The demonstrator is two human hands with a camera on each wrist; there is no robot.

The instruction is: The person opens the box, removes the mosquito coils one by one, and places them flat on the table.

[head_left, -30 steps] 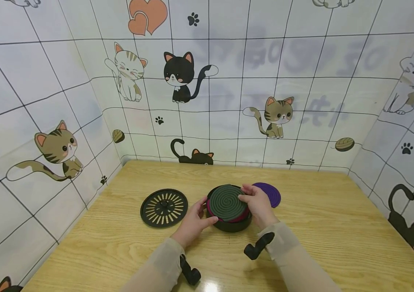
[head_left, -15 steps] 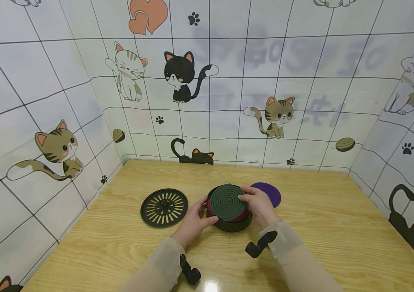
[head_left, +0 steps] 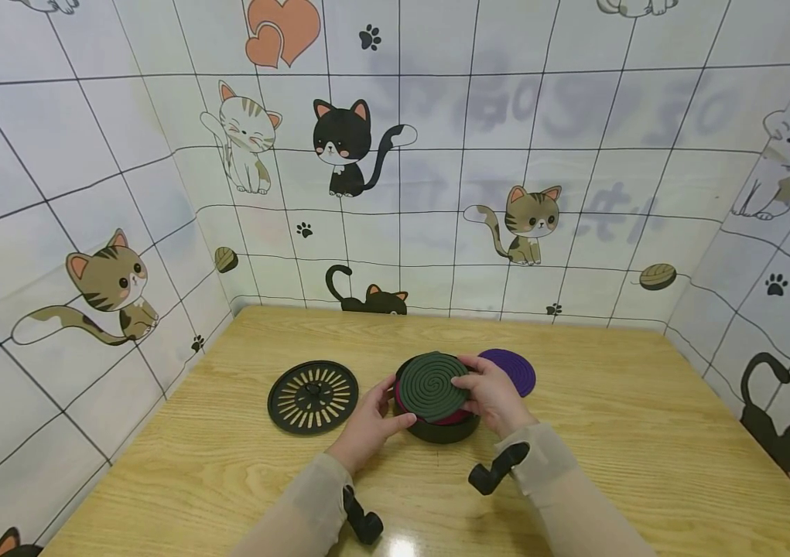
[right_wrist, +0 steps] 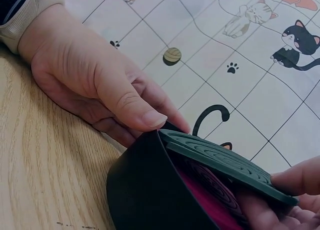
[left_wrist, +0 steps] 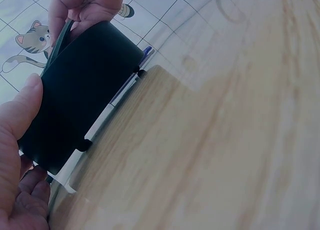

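Observation:
My left hand (head_left: 367,422) grips the left side of a round black mosquito coil holder (left_wrist: 85,89), its thumb on the near rim. With thumb and fingers my right hand (head_left: 495,394) pinches the right edge of a dark green spiral mosquito coil (head_left: 432,387). The right wrist view shows that green coil tilted, one edge at the rim near my left thumb and the edge in my right fingers raised. Beneath it, inside the holder, lies a magenta coil (right_wrist: 210,187). Parts of my right fingers are hidden under the green coil.
A black slotted lid (head_left: 313,396) with a small knob lies on the wooden table (head_left: 227,464) to the left. Behind my right hand a purple coil (head_left: 514,371) lies flat. A cat-patterned sheet (head_left: 436,232) hangs around the table's back and sides.
My right thumb has shifted slightly left over the green coil, and the fingers sit further in at its edge. My left hand, the holder and the lid have stayed in place.

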